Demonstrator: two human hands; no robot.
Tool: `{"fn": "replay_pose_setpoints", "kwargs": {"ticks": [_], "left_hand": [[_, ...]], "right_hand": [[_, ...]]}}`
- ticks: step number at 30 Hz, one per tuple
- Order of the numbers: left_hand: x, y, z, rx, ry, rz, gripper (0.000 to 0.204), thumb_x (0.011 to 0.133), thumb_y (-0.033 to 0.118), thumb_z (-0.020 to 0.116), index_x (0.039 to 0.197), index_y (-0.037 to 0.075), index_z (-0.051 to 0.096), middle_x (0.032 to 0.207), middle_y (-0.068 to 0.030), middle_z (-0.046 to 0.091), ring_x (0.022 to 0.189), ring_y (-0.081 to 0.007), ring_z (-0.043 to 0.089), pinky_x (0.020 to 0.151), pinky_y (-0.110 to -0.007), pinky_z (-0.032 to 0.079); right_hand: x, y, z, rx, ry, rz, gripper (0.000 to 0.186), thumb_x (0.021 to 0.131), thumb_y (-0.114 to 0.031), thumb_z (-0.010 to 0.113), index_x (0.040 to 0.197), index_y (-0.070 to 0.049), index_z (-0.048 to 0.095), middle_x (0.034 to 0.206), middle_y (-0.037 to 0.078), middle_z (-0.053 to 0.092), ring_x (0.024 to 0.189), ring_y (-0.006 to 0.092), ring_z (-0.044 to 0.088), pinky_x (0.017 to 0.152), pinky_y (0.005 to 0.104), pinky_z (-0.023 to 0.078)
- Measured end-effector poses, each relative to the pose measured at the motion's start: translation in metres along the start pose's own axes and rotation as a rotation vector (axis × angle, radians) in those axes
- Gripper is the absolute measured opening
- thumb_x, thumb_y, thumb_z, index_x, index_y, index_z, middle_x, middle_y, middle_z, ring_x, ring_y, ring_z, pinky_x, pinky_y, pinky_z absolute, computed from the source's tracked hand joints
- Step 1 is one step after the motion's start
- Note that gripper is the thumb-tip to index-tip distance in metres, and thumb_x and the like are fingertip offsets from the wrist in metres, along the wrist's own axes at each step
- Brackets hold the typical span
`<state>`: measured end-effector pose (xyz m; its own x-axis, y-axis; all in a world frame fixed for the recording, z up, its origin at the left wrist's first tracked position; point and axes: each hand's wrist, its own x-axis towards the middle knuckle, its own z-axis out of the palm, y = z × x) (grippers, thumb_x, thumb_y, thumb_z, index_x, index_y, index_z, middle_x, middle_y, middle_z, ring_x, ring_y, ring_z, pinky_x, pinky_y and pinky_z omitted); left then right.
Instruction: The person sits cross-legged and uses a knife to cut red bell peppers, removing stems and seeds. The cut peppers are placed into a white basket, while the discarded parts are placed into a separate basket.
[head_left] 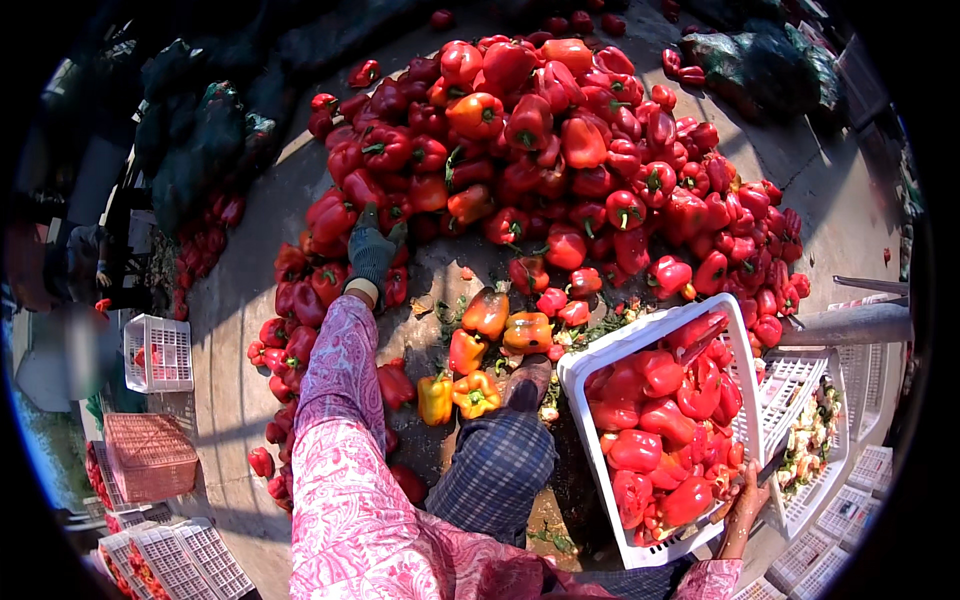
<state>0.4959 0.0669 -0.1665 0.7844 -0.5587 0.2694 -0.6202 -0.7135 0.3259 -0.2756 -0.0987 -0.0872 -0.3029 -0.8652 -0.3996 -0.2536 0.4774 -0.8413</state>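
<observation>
My left hand (372, 252), in a grey-green glove, reaches to the left edge of a big heap of red bell peppers (530, 125). Its fingers are stretched out against the peppers, with the thumb apart, and it holds nothing that I can see. My bare right hand (741, 508) is at the lower right side of a white plastic crate (575, 420), closed around what looks like a knife (772, 462) with a dark blade. Red peppers (660, 430), some cut open, fill the crate. Several orange and yellow peppers (475, 393) lie on the ground by my knee.
Right of the crate, another white crate (838, 440) holds pale pepper cores. A grey metal pole (850, 325) lies beyond it. White crates (160, 352) and a reddish crate (150, 455) stand at the left. Dark green net sacks (765, 70) lie at the back.
</observation>
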Motion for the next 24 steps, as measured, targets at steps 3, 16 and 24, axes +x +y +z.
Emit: {"fn": "replay_pose_setpoints", "kwargs": {"ticks": [3,16,24], "left_hand": [[0.059,-0.022,0.012,0.364,-0.046,-0.162,0.088,0.078,0.057,0.062,0.141,0.004,0.033,0.131,-0.0231,0.050,0.122,-0.0372,0.048,0.102,-0.045,0.037],[-0.003,-0.043,0.085,0.496,-0.607,-0.096,0.058,0.069,0.039,0.072,0.117,0.014,0.051,0.102,-0.0088,0.067,0.098,-0.0259,0.065,0.084,-0.040,0.049],[-0.097,0.003,0.137,0.060,-0.599,-0.412,0.051,0.072,0.037,0.070,0.112,0.008,0.057,0.102,-0.0146,0.067,0.099,-0.0275,0.064,0.083,-0.038,0.050]], "right_hand": [[-0.022,-0.002,0.028,0.063,-0.063,0.065,0.027,0.089,-0.024,0.065,0.103,-0.003,0.055,0.072,0.006,0.061,0.039,0.0078,0.046,0.031,0.0213,0.035],[-0.041,-0.025,0.119,-0.057,-0.042,0.072,0.027,0.087,-0.024,0.067,0.102,-0.005,0.057,0.070,0.004,0.061,0.039,0.0077,0.047,0.033,0.0212,0.038],[-0.098,-0.028,0.087,-0.131,-0.135,0.131,0.031,0.087,-0.022,0.067,0.108,-0.001,0.057,0.077,0.008,0.065,0.041,0.0094,0.050,0.035,0.0230,0.042]]}}
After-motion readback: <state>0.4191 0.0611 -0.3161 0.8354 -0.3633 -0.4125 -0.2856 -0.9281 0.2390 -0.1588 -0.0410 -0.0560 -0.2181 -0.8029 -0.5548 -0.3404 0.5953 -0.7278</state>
